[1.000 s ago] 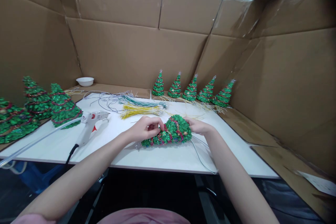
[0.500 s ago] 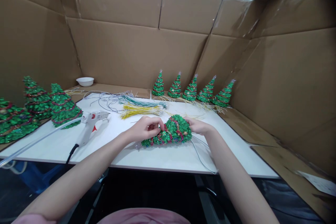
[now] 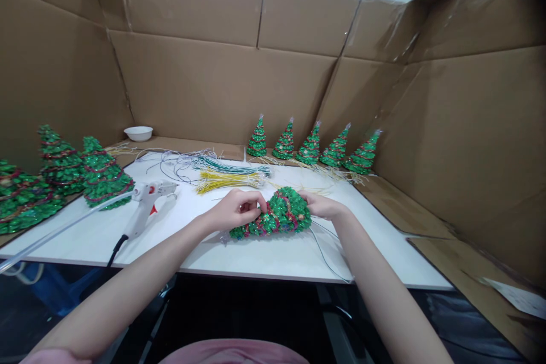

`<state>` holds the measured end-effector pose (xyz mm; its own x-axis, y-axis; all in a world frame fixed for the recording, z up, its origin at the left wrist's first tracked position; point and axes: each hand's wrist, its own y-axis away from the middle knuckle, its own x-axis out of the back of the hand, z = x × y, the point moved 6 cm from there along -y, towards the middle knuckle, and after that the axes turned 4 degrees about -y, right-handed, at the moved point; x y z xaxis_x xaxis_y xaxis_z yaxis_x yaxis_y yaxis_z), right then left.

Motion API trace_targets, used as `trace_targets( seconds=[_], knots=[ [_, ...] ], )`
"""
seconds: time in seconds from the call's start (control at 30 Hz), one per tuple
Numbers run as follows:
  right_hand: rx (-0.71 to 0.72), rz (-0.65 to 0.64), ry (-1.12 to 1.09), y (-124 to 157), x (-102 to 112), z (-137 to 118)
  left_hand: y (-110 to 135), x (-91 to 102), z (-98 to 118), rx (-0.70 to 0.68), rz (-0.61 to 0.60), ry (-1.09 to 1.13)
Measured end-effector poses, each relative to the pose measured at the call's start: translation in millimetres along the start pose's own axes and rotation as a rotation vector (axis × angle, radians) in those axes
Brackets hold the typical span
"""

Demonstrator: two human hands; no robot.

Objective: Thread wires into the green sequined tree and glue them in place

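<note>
A green sequinned toy Christmas tree (image 3: 275, 215) with red garland lies on its side on the white table (image 3: 256, 253), tip pointing left. My left hand (image 3: 236, 209) is curled on its upper left side, fingers pinching at the garland. My right hand (image 3: 321, 205) grips the tree's wide base at the right. A thin wire (image 3: 326, 253) trails from the base toward the table's front edge.
A white glue gun (image 3: 147, 196) lies at left with its cord hanging off the edge. Bundles of yellow wires (image 3: 228, 180) and green wires (image 3: 232, 166) lie behind. Several small trees (image 3: 311, 145) line the cardboard back wall; larger trees (image 3: 100, 173) stand at left, near a white bowl (image 3: 137, 132).
</note>
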<state>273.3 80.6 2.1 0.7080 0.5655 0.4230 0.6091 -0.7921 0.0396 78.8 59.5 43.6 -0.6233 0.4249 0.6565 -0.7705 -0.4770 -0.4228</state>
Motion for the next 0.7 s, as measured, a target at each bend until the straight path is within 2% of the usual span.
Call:
trace_targets(
  seconds=[0.7],
  knots=[
    [0.013,-0.004,-0.003,-0.3,-1.1,-4.0,1.4,3.4,-2.2,-0.026,0.069,-0.004]
  ],
)
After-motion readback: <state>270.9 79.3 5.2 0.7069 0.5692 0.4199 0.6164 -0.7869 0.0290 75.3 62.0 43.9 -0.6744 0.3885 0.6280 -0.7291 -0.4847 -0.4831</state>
